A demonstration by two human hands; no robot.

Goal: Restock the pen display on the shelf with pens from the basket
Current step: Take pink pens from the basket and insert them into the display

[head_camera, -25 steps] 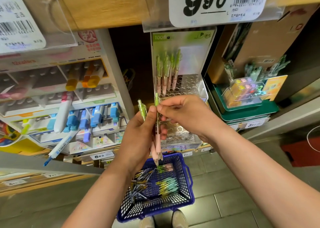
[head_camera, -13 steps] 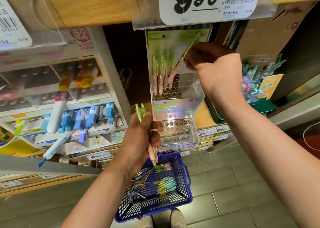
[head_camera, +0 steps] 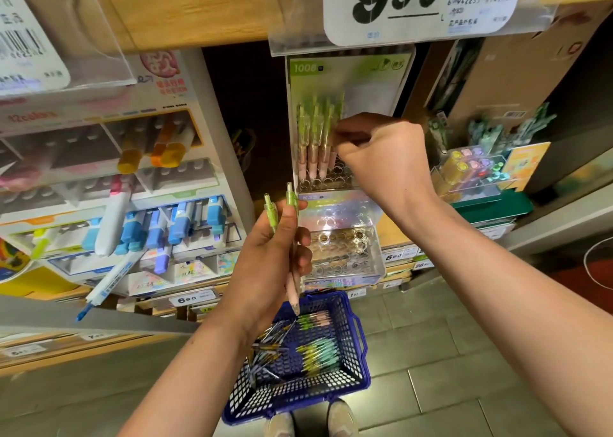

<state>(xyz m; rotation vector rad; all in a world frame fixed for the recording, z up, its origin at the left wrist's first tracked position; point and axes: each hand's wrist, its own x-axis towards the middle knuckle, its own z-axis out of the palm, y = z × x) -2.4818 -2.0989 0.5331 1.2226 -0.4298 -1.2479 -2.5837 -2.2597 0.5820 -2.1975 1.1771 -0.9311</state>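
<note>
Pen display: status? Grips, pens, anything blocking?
Left grip holds two green pens, clear of the pen display. Right grip pinches a green pen at the upper row's right end. Empty holes ahead; nothing blocking. Blue basket on floor, stocked.

Upper rack of the pen display (head_camera: 345,189): standing pens (head_camera: 315,138) fill the back-left holes; the holes in front of them are open. Right hand (head_camera: 381,151) lies across the rack's right front, fingers curled at the rightmost pen. Price tag holder (head_camera: 414,5) overhangs the display from above.

Lower rack (head_camera: 345,250): holes open. Left hand (head_camera: 275,247), gripping two pens (head_camera: 271,211), covers its left edge.

Dark gap (head_camera: 252,121) open between marker display (head_camera: 132,204) and pen display. Green tray (head_camera: 491,204) stands near on the right.

Basket (head_camera: 361,347) on the floor below both hands, top open.
</note>
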